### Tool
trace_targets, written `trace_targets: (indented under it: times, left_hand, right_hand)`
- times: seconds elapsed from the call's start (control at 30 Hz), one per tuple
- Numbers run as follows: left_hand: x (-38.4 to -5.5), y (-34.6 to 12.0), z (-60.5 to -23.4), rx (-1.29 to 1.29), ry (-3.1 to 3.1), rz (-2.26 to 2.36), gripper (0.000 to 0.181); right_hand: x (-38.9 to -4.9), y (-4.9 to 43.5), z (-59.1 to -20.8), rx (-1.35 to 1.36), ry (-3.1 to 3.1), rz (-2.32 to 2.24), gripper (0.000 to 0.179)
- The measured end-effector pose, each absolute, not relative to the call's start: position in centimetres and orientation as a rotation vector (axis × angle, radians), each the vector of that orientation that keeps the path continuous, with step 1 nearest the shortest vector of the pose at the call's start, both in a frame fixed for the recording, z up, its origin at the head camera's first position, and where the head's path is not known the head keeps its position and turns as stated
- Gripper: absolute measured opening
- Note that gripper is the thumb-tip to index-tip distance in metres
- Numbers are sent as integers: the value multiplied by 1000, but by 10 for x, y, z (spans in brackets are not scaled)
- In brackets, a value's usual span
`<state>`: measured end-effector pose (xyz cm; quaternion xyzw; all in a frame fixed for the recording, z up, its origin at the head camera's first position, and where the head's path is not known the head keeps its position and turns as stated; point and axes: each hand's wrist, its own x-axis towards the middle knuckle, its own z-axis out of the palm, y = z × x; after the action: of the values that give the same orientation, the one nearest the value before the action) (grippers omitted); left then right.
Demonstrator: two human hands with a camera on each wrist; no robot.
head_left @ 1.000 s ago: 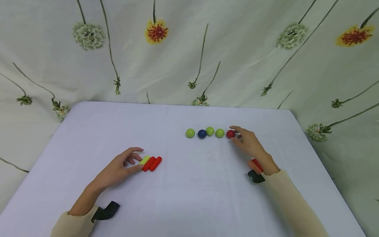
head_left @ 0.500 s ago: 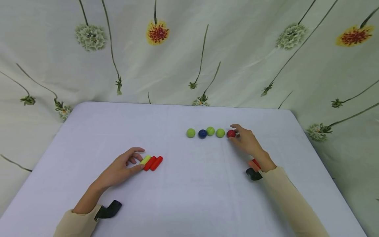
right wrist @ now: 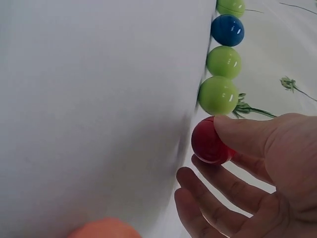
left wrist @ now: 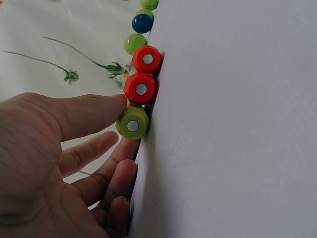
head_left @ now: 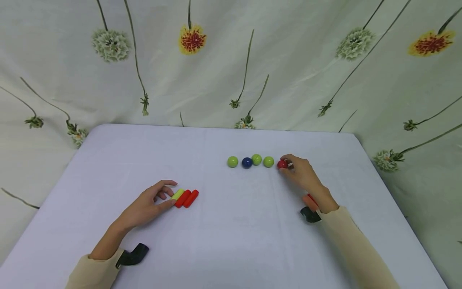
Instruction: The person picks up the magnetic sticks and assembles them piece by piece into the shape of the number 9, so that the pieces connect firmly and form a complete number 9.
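In the head view my left hand (head_left: 146, 204) is at a short yellow-green stick (head_left: 177, 194), hexagonal with a pale round centre at its end. The left wrist view shows the thumb and a fingertip on either side of that stick, pinching it lightly. Two red sticks (head_left: 183, 198) lie side by side right beside it. Farther right, my right hand (head_left: 302, 173) pinches a glossy red ball (right wrist: 212, 141) between thumb and fingers. Left of this ball, a row holds green balls (head_left: 268, 161) and one dark blue ball (head_left: 247, 163).
A red stick (head_left: 312, 196) and an orange stick (head_left: 310, 203) lie partly hidden beneath the right wrist. Black wrist-worn devices (head_left: 133, 255) jut from both sleeves. Beyond the white table (head_left: 231, 241) hangs a flower-printed cloth (head_left: 216, 88).
My right hand and the red ball have shifted very slightly toward me over the last half second. The left hand keeps its place at the sticks; the whole head view drifted a little earlier.
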<state>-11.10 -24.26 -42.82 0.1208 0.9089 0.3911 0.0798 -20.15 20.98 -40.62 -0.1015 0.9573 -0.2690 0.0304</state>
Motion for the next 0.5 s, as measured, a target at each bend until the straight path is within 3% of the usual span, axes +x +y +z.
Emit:
trace_targets:
  times: [0.5]
  left_hand:
    - [-111, -243, -429, 345, 2753, 1185, 39]
  right_hand:
    - [-156, 211, -396, -533, 2877, -855, 42]
